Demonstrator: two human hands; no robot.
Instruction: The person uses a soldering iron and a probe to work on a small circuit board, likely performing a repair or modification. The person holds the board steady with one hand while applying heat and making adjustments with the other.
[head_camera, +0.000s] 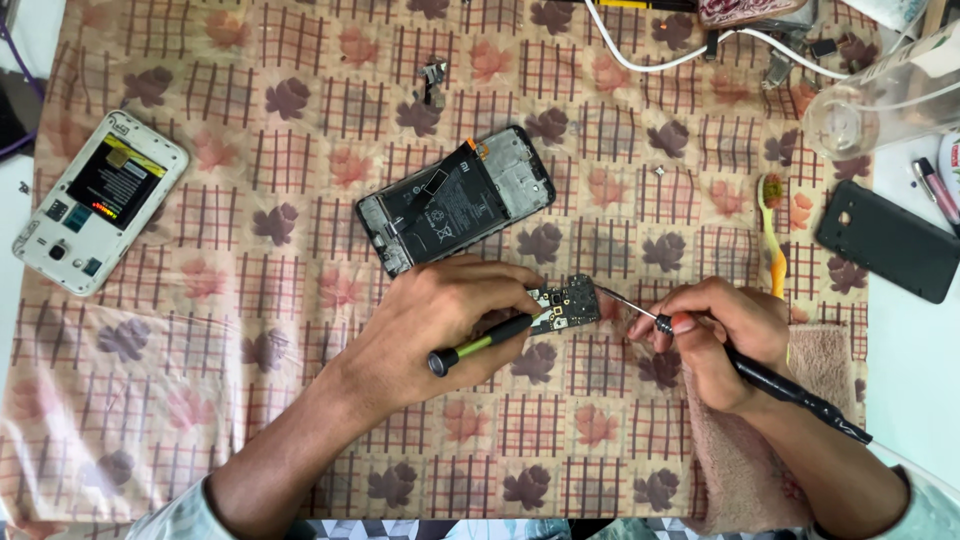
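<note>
Left hand (440, 320), wrist bent inward, fingers curled, pinching a small dark circuit board (566, 302) and a green-handled tool (480, 345) under the palm. Right hand (715, 335) clenched pen-fashion on a slim black soldering iron (770, 380), thin metal tip touching the board's right edge. Beyond the knuckles, an opened black phone (455, 200), battery bare, angled. Soft checked leaf-print cloth (300, 400) below; open room at lower centre. White phone (98, 200) far left; toothbrush (772, 240), black back cover (888, 252) near the right edge.

Both forearms angle inward, left hand (430, 325) and right hand (715, 335) each closed in a grip.
</note>
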